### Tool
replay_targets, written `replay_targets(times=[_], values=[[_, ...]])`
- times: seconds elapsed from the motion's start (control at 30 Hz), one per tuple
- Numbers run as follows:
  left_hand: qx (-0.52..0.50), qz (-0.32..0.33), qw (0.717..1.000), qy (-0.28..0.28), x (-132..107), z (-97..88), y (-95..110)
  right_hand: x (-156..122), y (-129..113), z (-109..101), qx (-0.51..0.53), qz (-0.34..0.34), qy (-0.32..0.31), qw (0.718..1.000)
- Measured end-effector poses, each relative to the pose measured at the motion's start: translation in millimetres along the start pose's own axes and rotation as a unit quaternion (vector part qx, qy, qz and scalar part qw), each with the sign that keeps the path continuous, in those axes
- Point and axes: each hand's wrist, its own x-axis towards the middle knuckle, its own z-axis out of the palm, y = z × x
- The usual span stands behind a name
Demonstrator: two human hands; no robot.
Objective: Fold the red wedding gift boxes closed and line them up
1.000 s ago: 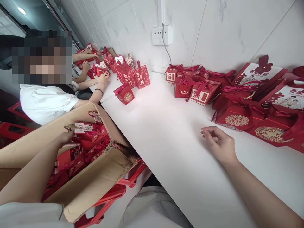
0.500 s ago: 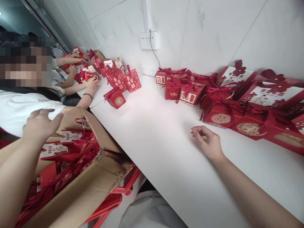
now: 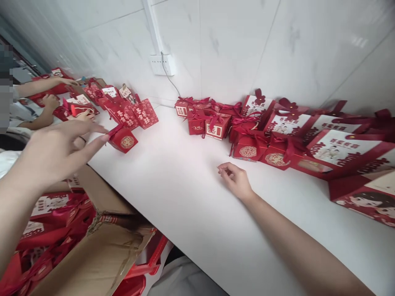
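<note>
My left hand reaches over the carton, its thumb and index finger apart at the bow of a small red gift box. The fingertips are right by the ribbon; whether they touch it is hard to tell. That box has a round gold emblem and stands on the white table. My right hand rests on the table with its fingers curled in, and nothing shows in them. Closest to it are red gift boxes with ribbon bows and gold emblems.
An open cardboard carton filled with red boxes stands at the left table edge. Taller red gift bags line the wall at right; others stand farther left. A co-worker's hands are at the far left. A socket is on the wall.
My left hand has moved from above the carton forward and right to the small box's bow. The view has turned right. My right hand stays curled on the table.
</note>
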Motion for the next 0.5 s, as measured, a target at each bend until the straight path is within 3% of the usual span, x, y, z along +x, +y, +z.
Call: replay_targets(times=[0.1, 0.17, 0.23, 0.3, 0.37, 0.43, 0.5], values=[[-0.037, 0.132, 0.990, -0.021, 40, 13.6, 56, 8, -7, 1, -0.002, -0.012, -0.002, 1.000], [-0.099, 0.221, 0.965, -0.104, 65, 31.9, 98, 18, -18, -9, 0.000, -0.012, -0.004, 1.000], [-0.195, 0.271, 0.926, -0.174, 84, 61.2, 141, 30, -35, -33, -0.012, -0.037, -0.019, 0.999], [-0.314, 0.267, 0.890, -0.196, 93, 102.9, 182, 38, -56, -71, -0.019, -0.064, 0.002, 0.998], [-0.398, 0.205, 0.874, -0.189, 94, 152.3, 215, 37, -77, -119, -0.027, -0.078, 0.041, 0.996], [-0.429, 0.167, 0.865, -0.198, 89, 199.6, 240, 27, -94, -169, -0.084, -0.073, 0.127, 0.986], [-0.457, 0.155, 0.854, -0.194, 78, 235.5, 255, 10, -102, -216, -0.180, -0.043, 0.231, 0.955]])
